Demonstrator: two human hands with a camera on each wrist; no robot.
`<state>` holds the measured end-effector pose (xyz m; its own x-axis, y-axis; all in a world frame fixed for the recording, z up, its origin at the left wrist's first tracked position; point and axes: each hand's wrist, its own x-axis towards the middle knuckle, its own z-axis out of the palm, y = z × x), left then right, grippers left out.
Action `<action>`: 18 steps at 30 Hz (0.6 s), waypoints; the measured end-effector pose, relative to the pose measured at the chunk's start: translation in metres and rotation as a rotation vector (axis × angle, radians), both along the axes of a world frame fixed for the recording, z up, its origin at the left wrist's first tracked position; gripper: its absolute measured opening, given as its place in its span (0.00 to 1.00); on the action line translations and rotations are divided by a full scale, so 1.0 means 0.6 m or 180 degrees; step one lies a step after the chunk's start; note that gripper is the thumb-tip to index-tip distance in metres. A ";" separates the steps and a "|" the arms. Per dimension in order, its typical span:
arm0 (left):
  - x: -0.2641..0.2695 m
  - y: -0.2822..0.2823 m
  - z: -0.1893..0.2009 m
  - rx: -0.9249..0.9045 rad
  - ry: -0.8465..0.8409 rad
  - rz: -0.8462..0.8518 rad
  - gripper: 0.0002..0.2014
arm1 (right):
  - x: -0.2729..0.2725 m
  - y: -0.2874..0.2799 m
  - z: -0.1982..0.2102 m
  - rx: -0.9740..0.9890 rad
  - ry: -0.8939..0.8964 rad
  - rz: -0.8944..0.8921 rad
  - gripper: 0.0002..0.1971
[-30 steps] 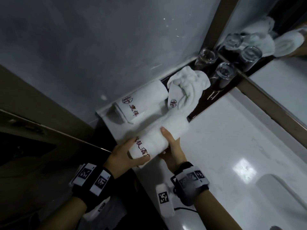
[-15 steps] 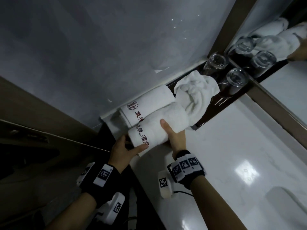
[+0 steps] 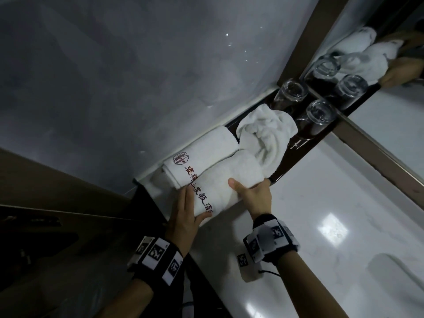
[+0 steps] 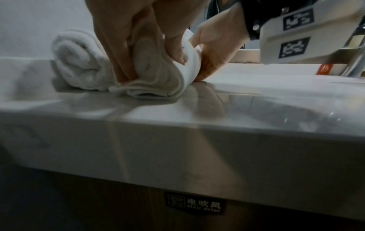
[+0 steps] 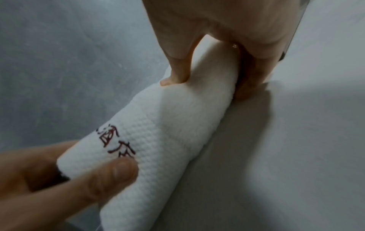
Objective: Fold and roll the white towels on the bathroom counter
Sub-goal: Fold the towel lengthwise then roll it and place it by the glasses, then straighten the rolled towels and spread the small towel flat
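A rolled white towel (image 3: 229, 182) with red lettering lies on the white counter (image 3: 321, 203), pressed against a second rolled towel (image 3: 202, 157) at the wall. My left hand (image 3: 193, 206) grips its near end, thumb on the front and fingers over the spiral end (image 4: 154, 75). Around its far half my right hand (image 3: 250, 188) holds it, thumb on top and fingers down the counter side (image 5: 247, 81). A loose crumpled towel (image 3: 268, 136) lies behind both rolls on a dark tray (image 3: 305, 143).
Two upturned glasses (image 3: 291, 92) (image 3: 319, 113) stand on the dark tray by the mirror (image 3: 390, 111). The sink basin (image 3: 394, 283) is at the lower right, with a faucet (image 4: 355, 54) beyond. The counter edge drops to a cabinet labelled hair dryer (image 4: 195, 204).
Both hands have carried the rolled towel away from me and set it against the other roll by the wall.
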<state>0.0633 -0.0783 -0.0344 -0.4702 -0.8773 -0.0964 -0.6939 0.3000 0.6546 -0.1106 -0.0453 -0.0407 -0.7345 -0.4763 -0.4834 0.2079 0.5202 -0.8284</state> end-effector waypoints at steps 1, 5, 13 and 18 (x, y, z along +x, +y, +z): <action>-0.001 0.000 -0.003 -0.0044 -0.0043 -0.0019 0.39 | -0.003 -0.002 0.001 -0.0035 -0.0093 -0.0013 0.39; 0.007 -0.007 -0.008 -0.0206 -0.0007 -0.0148 0.38 | -0.013 0.002 0.009 -0.0027 -0.0336 -0.0188 0.33; 0.015 -0.022 -0.030 0.0084 0.0641 0.0202 0.38 | -0.060 -0.010 0.058 0.0690 0.1924 -0.0037 0.30; 0.012 -0.026 -0.037 0.0083 0.0847 0.0513 0.36 | -0.107 -0.044 0.068 0.0811 0.1809 0.0471 0.22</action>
